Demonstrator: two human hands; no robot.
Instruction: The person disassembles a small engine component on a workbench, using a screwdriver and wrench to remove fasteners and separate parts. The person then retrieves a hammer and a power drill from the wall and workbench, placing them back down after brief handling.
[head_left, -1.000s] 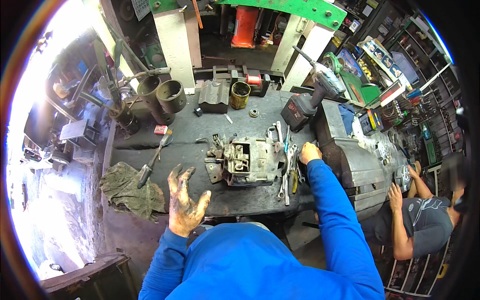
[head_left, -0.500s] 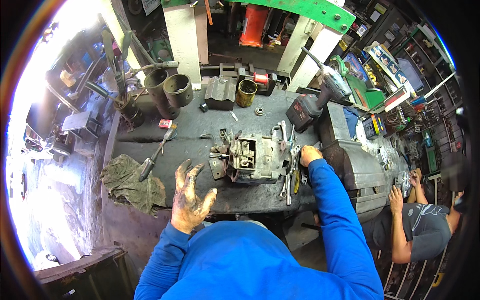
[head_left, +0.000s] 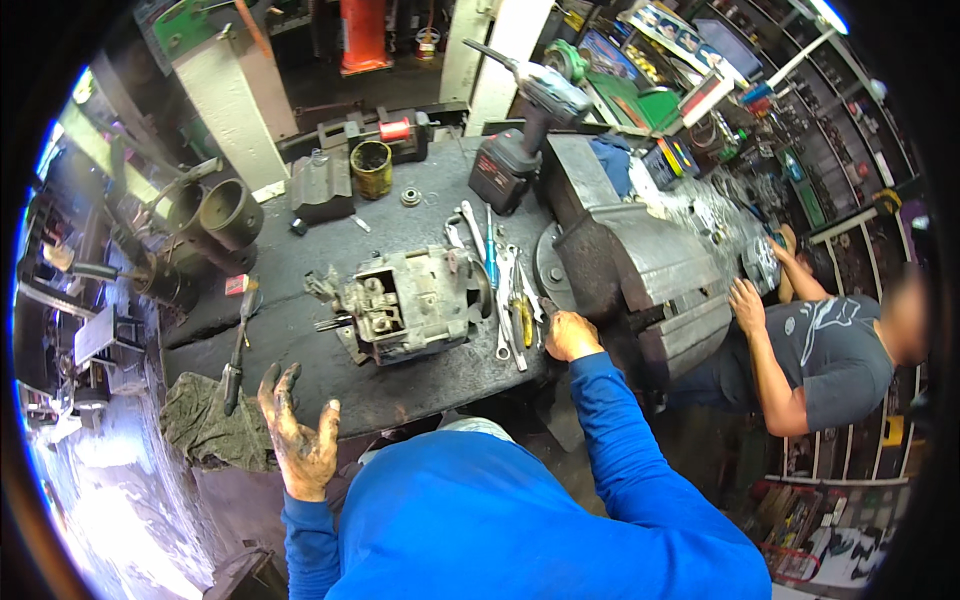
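Containers: yellow tin can (head_left: 371, 172) being seen upright at rear of bench, dark matter being held inside, type unclear. Two open metal cylinders (head_left: 230, 218) being stood at L rear, approx. side by side. Far L: dark tool holder (head_left: 168, 282), prob. w/ tools being held upright; view poor there (blur + glare). Small red box (head_left: 236, 285) being laid flat nearby.

Surface/room: dark, worn bench (head_left: 290, 345) being loaded w/ parts & tools. Metal housing (head_left: 410, 303) being rested mid-bench, w/ shaft end being pointed L. Cordless driver (head_left: 530, 130) being stood on its battery beside the vise (head_left: 655, 275). At far R, a round metal part (head_left: 760, 265) is being handled by a co-worker (head_left: 840, 350) in dark tee.

Hands: L hand (head_left: 303, 445) being held wide, fingers & thumb spread, empty, near rag. R hand (head_left: 572, 337) being held curled just beside wrenches (head_left: 506, 290) & yellow-handled pliers (head_left: 524, 318); whether anything is being gripped can't be told.

Materials: housing being shown as dull grey cast metal, boxy, w/ opening on top; rag (head_left: 212, 428) being left crumpled, grey-green, fabric; bearing-like ring (head_left: 411, 197) being laid flat.
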